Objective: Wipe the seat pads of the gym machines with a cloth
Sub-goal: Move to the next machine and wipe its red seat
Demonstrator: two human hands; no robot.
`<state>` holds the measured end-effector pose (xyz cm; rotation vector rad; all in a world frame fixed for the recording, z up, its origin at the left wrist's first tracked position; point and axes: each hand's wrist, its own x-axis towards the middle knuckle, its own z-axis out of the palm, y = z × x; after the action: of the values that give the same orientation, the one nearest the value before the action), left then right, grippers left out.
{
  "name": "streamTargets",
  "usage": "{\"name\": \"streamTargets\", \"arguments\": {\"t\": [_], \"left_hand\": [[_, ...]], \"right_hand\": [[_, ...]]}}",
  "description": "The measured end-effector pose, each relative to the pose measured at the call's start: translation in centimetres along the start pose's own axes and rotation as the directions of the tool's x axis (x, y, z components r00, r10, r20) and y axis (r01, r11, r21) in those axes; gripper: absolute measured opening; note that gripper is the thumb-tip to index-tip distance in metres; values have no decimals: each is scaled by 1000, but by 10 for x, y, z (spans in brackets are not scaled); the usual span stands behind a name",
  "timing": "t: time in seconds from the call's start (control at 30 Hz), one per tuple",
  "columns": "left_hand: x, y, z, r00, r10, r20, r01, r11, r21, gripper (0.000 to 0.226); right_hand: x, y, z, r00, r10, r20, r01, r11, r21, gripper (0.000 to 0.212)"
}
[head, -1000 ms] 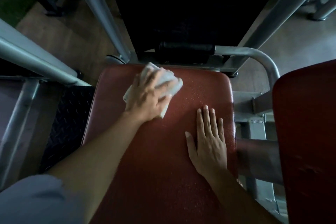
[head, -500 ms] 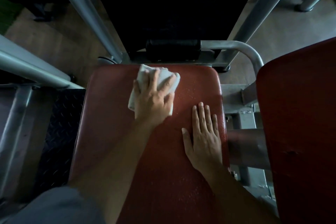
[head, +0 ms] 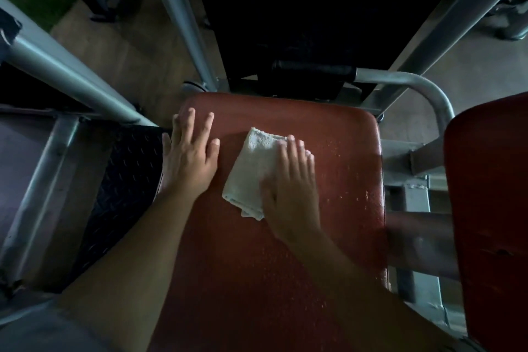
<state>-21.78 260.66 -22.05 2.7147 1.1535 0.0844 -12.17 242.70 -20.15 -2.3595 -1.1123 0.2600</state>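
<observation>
A red-brown seat pad [head: 331, 128] fills the middle of the view, with droplets speckling its right side. A folded white cloth [head: 251, 171] lies on the pad's upper middle. My right hand [head: 293, 194] lies flat over the cloth's right half and presses it onto the pad. Beside the cloth, my left hand [head: 190, 160] rests flat at the pad's upper left edge, fingers spread, holding nothing and not touching the cloth.
A second red pad [head: 491, 194] stands close on the right. A curved grey frame tube [head: 423, 86] wraps the seat's far right corner. Slanted grey tubes [head: 71, 71] and a black tread plate [head: 123, 180] lie to the left. A dark weight column [head: 300, 23] rises behind.
The cloth has passed from my left hand to my right hand. My left hand slid left to the pad's edge; my right hand moved up-left onto the cloth.
</observation>
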Motion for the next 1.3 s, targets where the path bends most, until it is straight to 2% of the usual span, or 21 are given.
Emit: {"name": "streamTargets", "arguments": {"t": [0.07,0.2,0.37,0.47,0.53,0.6,0.7,0.8,0.87,0.9,0.97,1.03,1.07,1.1,1.13,1.17,1.23,1.3], "left_hand": [[-2,-8,4,998,37,50,-38,999,12,61],[-6,-5,7,999,28,19,-28,999,27,61],[-6,-6,7,999,18,26,-19,999,32,60],[-5,-3,5,999,4,40,-6,999,38,61],[-5,-2,5,999,-15,47,13,999,29,60],[-5,-3,5,998,-25,52,24,999,24,60],[-6,-4,6,1000,7,23,-7,1000,23,59],[-8,-5,7,1000,21,4,-21,1000,14,58],[-8,-5,6,1000,15,-1,-15,1000,3,57],[-7,-5,6,1000,8,-1,-8,1000,1,57],[-7,-5,7,1000,-7,8,7,1000,16,58],[-6,-4,8,1000,-7,6,7,1000,27,58],[-5,-4,8,1000,-6,4,6,1000,24,57],[-5,-4,8,1000,-6,6,6,1000,20,57],[-6,-4,8,1000,-7,9,7,1000,21,57],[-6,-5,8,1000,-8,11,7,1000,24,57],[-6,-6,8,1000,-4,11,3,1000,29,57],[-6,-6,8,1000,-4,13,4,1000,24,57]], "right_hand": [[9,-13,13,1000,-16,4,16,1000,-13,61],[16,-10,25,1000,-18,-3,17,993,-117,64],[55,22,11,990,-140,14,140,971,-193,62],[88,41,-2,998,-62,-33,54,977,-208,60],[95,29,0,999,39,-25,-43,978,-206,69],[89,11,7,997,74,-27,-79,968,-236,72],[61,-1,14,998,-60,-31,52,975,-214,67],[44,10,13,977,-210,48,215,952,-219,64],[56,25,4,971,-228,65,237,936,-258,63],[67,35,-1,982,-188,29,188,937,-296,63],[95,57,-12,995,20,-95,-49,947,-317,64],[114,69,-20,954,247,-172,-286,921,-265,66],[116,68,-19,942,283,-178,-323,907,-269,65],[111,64,-16,954,248,-169,-289,912,-291,64],[101,55,-14,978,148,-145,-186,934,-305,62],[88,47,-10,995,12,-103,-41,956,-290,61],[58,41,-5,979,-206,-12,199,956,-214,59],[50,53,-10,969,-247,17,245,948,-205,59]]}}
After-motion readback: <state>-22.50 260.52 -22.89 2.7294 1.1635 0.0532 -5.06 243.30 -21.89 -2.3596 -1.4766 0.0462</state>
